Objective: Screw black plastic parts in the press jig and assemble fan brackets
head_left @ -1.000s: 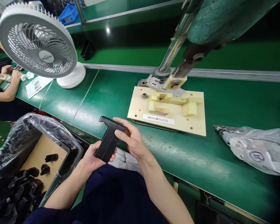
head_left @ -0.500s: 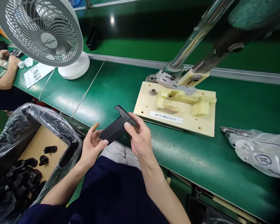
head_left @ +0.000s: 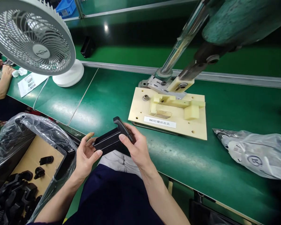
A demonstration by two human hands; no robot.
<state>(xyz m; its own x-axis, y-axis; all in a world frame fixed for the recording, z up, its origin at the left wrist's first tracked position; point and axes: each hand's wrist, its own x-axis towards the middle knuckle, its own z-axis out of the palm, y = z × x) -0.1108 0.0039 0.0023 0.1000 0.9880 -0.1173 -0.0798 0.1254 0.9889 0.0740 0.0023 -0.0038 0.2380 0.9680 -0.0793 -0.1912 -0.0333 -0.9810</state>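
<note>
A black T-shaped plastic part [head_left: 110, 140] is held over my lap at the near edge of the green bench. My left hand [head_left: 85, 156] grips its lower left end between thumb and fingers. Around its upper right end, by the hooked crossbar, my right hand [head_left: 135, 147] is closed. The part lies nearly level, tilted up to the right. Just beyond it sits a cream fixture plate [head_left: 168, 114] with raised blocks and a white label, under a green press arm [head_left: 215, 25].
A white desk fan [head_left: 35, 43] stands at back left. A plastic-lined carton [head_left: 25, 162] of several black parts sits at my lower left. A grey plastic bag [head_left: 255, 154] lies on the bench at right. Another person's arms [head_left: 0, 78] work at far left.
The black part has swung from nearly upright to nearly level between my hands. My left hand shifted from its base to its left end.
</note>
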